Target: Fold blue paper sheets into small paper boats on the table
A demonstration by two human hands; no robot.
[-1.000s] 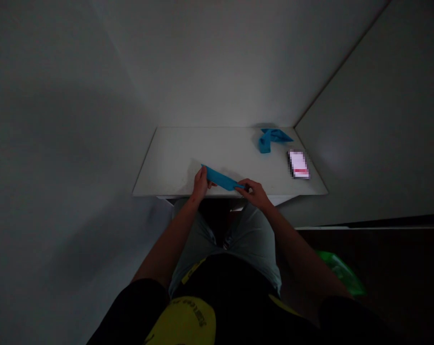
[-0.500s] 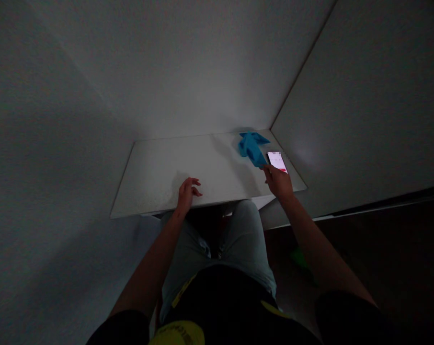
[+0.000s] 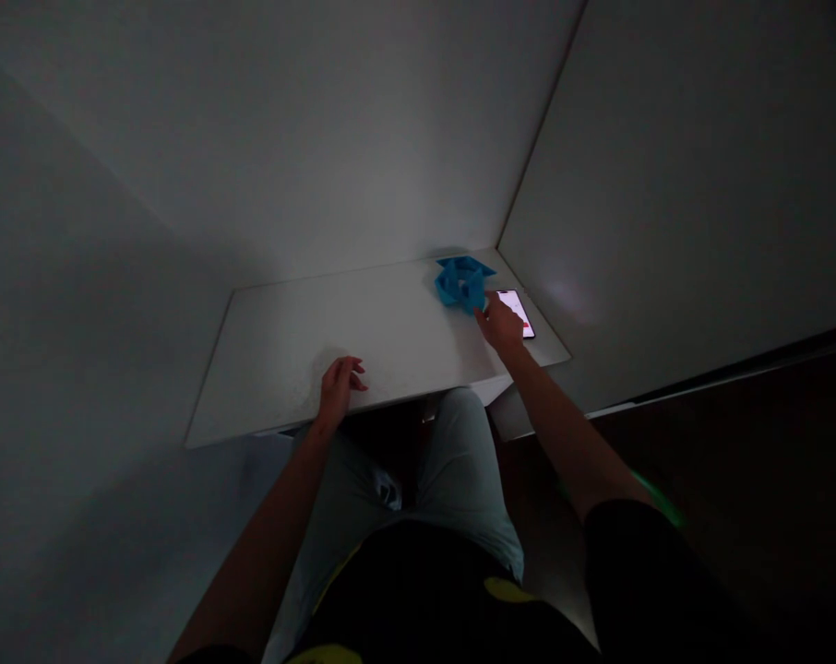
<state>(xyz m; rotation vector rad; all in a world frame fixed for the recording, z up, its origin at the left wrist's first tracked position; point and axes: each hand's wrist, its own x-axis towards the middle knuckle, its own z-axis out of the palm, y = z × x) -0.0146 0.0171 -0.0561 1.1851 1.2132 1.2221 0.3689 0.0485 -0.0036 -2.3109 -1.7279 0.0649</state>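
Observation:
A blue cloth (image 3: 452, 284) lies bunched, with pointed corners, at the far right of the white tabletop (image 3: 307, 323). My right hand (image 3: 501, 325) is at its near right edge, the fingers closed on a bit of it. Just beside that hand, partly covered by it, is a phone (image 3: 517, 302) with a lit screen. My left hand (image 3: 336, 385) rests near the front edge of the tabletop, palm turned inward. Its fingers are loosely curved and apart, with nothing in them.
A pale wall (image 3: 363, 166) rises behind the tabletop, and a panel (image 3: 639, 203) bounds it on the right. My knees (image 3: 463, 424) are under the front edge. Dim light hides much of the floor at the lower right.
The blue cloth was drawn out toward my right hand; now it is lower and more bunched. My right hand has moved toward the cloth. The whole view has shifted slightly.

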